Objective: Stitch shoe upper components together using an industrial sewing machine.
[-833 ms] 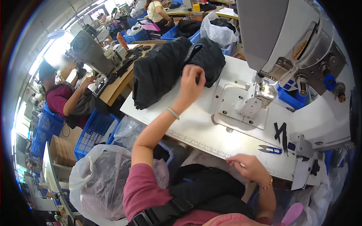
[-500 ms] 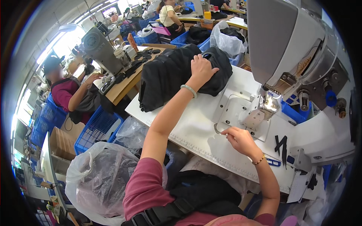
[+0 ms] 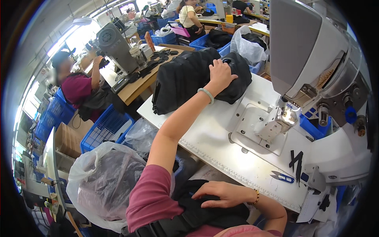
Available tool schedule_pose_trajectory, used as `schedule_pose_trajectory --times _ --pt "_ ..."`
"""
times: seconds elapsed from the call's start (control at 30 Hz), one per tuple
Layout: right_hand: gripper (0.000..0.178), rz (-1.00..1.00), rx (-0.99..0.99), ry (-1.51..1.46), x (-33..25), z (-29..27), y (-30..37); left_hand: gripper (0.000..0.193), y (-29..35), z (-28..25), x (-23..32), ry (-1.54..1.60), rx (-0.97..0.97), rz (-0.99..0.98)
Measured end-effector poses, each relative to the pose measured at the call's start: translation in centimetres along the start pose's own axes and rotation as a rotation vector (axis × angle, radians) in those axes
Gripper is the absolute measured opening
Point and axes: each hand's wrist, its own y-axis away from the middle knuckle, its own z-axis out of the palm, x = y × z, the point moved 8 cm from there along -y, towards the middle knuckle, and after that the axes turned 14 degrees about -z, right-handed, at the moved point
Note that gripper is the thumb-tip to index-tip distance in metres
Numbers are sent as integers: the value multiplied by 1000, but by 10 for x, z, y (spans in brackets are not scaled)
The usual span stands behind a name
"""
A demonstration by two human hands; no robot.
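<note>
Reaching forward with the left hand (image 3: 222, 75), palm down on black cloth near the line between two bundles. Fingers bent and close to one another, thumb held apart toward the right. Cannot tell whether pinching any cloth, given the dark folds beneath the fingertips.

Under that palm, a smaller rounded fabric bundle (image 3: 241, 87), black, near the far edge of the white sewing table (image 3: 209, 134). Pressed against its left side, a longer creased fabric bundle (image 3: 177, 85), also black. Both to the left of the metal bed plate (image 3: 245, 127) and well apart from the large industrial sewing machine (image 3: 308, 51).

Drawn back toward the body, at lap level, the right hand (image 3: 225, 194), over black fabric at the lap (image 3: 221, 216). Fingers extended leftward, thumb apart from them, nothing gripped.

On the left wrist, a pale green bangle (image 3: 206, 96); on the right, a beaded bracelet (image 3: 256, 196). Along the near table edge, a printed ruler scale (image 3: 225, 165). Near the machine's base, blue-handled thread snips (image 3: 285, 177) with blades pointing left, just beside crossed black strips (image 3: 299, 168). Behind the bed plate, a small blue tray (image 3: 314, 129).

On the floor to the left, a translucent plastic bag (image 3: 102, 185) and a blue crate (image 3: 104, 132). Beyond, at another machine, a co-worker in a maroon top (image 3: 78, 89).
</note>
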Motion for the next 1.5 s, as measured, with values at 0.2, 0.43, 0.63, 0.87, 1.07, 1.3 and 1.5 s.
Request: schedule_pose_trajectory --times 0.2,0.43,0.63,0.87,1.07,1.3,1.5 --pt "16 68 241 243 5 -39 15 50 -5 -6 -22 489 -100 -106" --pt "31 373 842 249 53 -117 77 32 44 -87 -32 839 198 -79" --pt "42 357 960 217 68 -135 66 35 27 -89 -22 708 49 102" --pt "35 436 976 184 95 -139 88 41 -61 -35 11 568 -55 297" --pt "29 455 921 232 94 -130 86 36 -68 11 16 303 -82 179" --pt "23 445 883 322 92 -134 90 32 -48 -16 34 109 192 261" --pt "18 492 852 222 96 -131 84 27 -68 -28 24 323 -169 186"
